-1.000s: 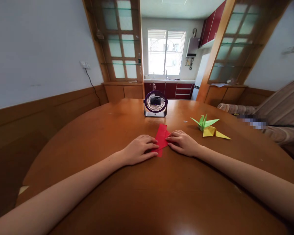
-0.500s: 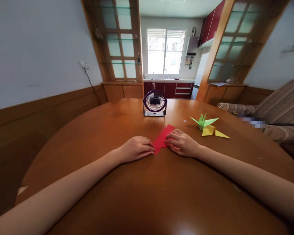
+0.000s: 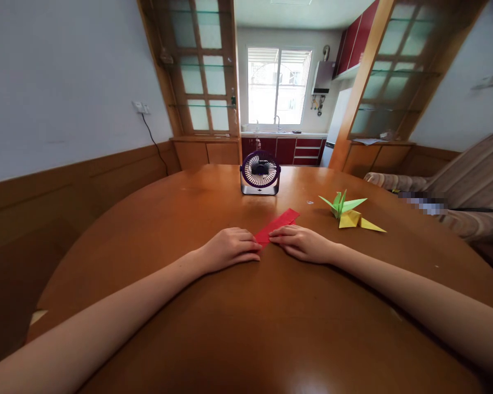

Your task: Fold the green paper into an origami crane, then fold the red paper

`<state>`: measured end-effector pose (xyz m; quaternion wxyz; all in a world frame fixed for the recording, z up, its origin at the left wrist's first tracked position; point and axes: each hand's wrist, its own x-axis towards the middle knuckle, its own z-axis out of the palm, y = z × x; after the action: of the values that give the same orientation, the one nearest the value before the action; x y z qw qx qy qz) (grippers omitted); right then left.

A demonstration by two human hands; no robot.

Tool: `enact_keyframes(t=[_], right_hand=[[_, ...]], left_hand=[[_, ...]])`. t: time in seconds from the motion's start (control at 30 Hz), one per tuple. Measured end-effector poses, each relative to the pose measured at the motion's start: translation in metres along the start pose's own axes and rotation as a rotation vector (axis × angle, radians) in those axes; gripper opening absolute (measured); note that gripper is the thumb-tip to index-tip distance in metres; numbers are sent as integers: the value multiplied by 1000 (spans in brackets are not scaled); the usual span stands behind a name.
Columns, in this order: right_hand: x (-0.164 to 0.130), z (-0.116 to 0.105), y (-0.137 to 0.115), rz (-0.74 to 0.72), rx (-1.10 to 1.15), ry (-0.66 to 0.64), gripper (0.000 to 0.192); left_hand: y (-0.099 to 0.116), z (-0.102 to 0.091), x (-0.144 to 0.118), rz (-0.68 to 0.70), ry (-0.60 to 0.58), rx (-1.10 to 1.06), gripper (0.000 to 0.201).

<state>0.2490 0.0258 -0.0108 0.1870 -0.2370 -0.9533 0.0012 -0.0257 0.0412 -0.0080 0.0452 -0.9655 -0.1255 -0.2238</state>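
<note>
A strip of folded red paper (image 3: pixel 280 222) lies slanted on the table, its far end pointing away to the right. My left hand (image 3: pixel 235 249) rests at its near left end, fingers together and pressed on the paper's edge. From the right, my right hand (image 3: pixel 303 243) lies over the paper's lower side with its fingertips on it, close to my left fingertips. The hands cover the near end, so the folds there are hidden. Off to the right of my right hand stand a green paper crane (image 3: pixel 340 204) and a yellow paper crane (image 3: pixel 355 219), touching or overlapping in view.
A small purple desk fan (image 3: pixel 260 171) stands beyond the paper on the round wooden table (image 3: pixel 246 328). A small pale scrap (image 3: pixel 310 202) lies left of the cranes. A striped sofa (image 3: pixel 476 180) is at the right, past the table's edge.
The red paper has turned, its far end swinging to the right and lying flatter. My right fingers have slid left along it, nearer to my left hand, which has hardly moved.
</note>
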Motion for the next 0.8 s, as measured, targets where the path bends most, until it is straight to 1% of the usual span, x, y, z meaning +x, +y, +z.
enact_keyframes(t=[0.07, 0.23, 0.6, 0.8], right_hand=[[0, 0, 0, 26, 8, 4, 38], [0, -2, 0, 35, 47, 8, 38], [1, 2, 1, 18, 73, 22, 38], [1, 0, 2, -9, 37, -24, 42]], left_hand=[[0, 0, 0, -15, 6, 4, 33], [2, 0, 1, -66, 29, 21, 32], [-2, 7, 1, -120, 31, -41, 32], [-3, 9, 2, -162, 42, -73, 30]])
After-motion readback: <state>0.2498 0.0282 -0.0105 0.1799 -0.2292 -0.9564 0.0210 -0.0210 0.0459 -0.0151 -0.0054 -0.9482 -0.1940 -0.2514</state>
